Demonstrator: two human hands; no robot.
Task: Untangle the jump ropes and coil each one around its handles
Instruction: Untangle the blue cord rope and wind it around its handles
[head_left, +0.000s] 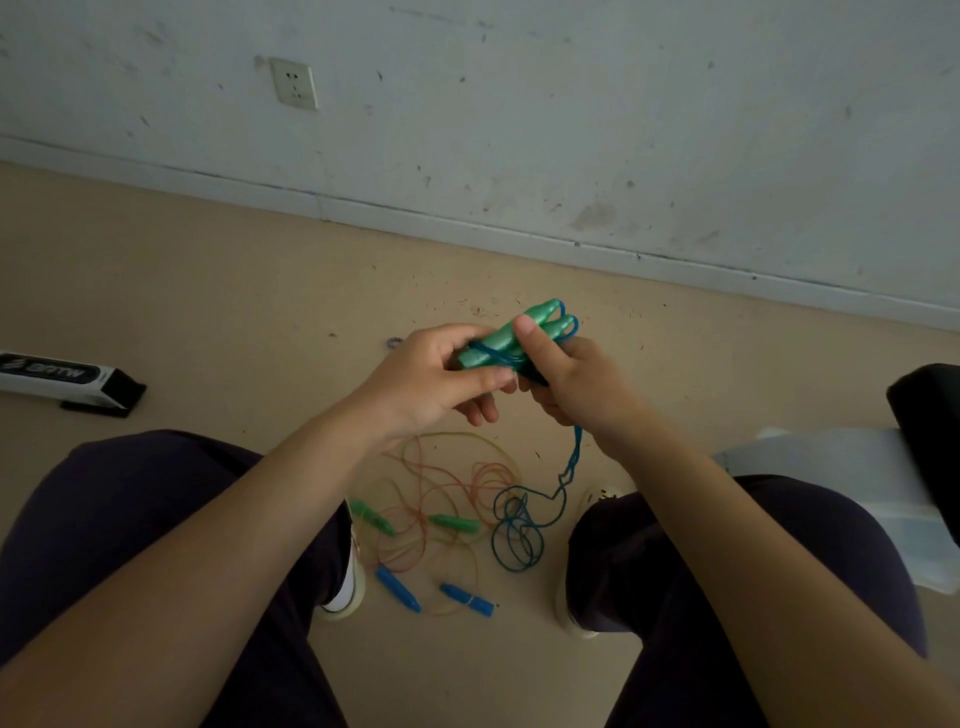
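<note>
1. The right hand (576, 384) grips the pair of green handles (511, 338) side by side, thumb pressed along the top one, fingers curled underneath.
2. The left hand (441, 379) pinches the blue rope (519, 525) where it crosses the handles, fingers curled round the near end of the pair.
3. A few turns already lie on the handles; the rest of the rope drops from under the right hand to a loose heap on the floor (208, 291) between the feet.
4. To wind well, I judge: keep the handles parallel and squeezed, lay each turn just beside the one before, and hold light tension so nothing slips off the ends.
5. Feed slack slowly; the heap lies touching the orange and yellow ropes (441, 499), which could snag and be dragged up.
6. Those ropes, with two green (452, 522) and two blue handles (397, 588), are tangled on the floor, not yet coiled.
</note>
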